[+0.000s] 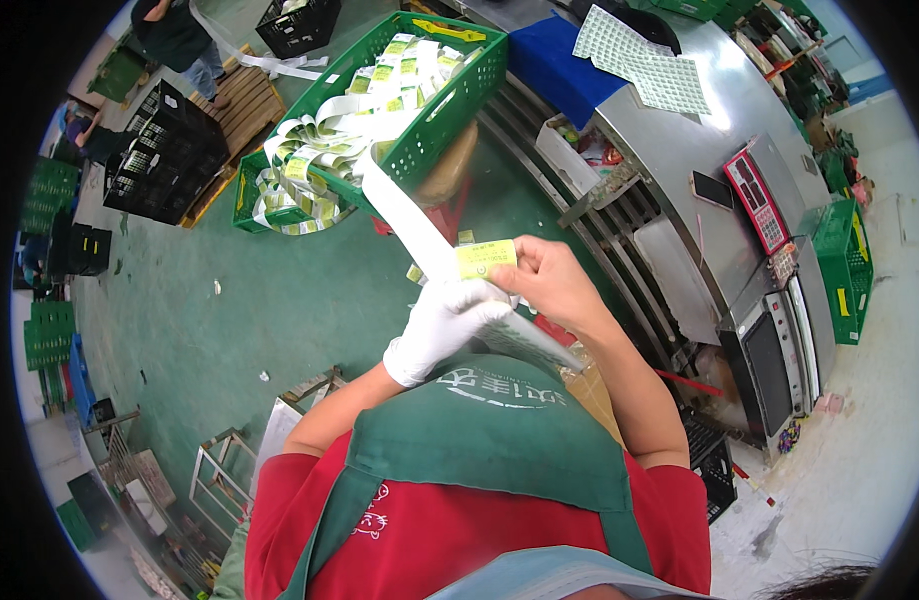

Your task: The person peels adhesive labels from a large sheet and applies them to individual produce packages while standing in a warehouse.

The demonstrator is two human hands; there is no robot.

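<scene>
My left hand (445, 325), in a white glove, closes around the end of a long white strip (410, 218). The strip runs down to it from a green crate (442, 118), where a heap of similar strips with yellow-green labels (400, 75) lies in folds. Between the thumb and fingers of my bare right hand (558, 280) is a yellow-green label (487, 259), just above the gloved fingers. A pale printed sheet (525, 338) slants below both hands; the glove partly hides it, and I cannot tell whether it is gripped.
To the right, a steel table (680, 150) carries pale sticker sheets (640, 60), a phone (713, 190) and a red scale (758, 200). Black crates (165, 150) stand on a wooden pallet (238, 105) at left. Another person (185, 40) stands at the far left.
</scene>
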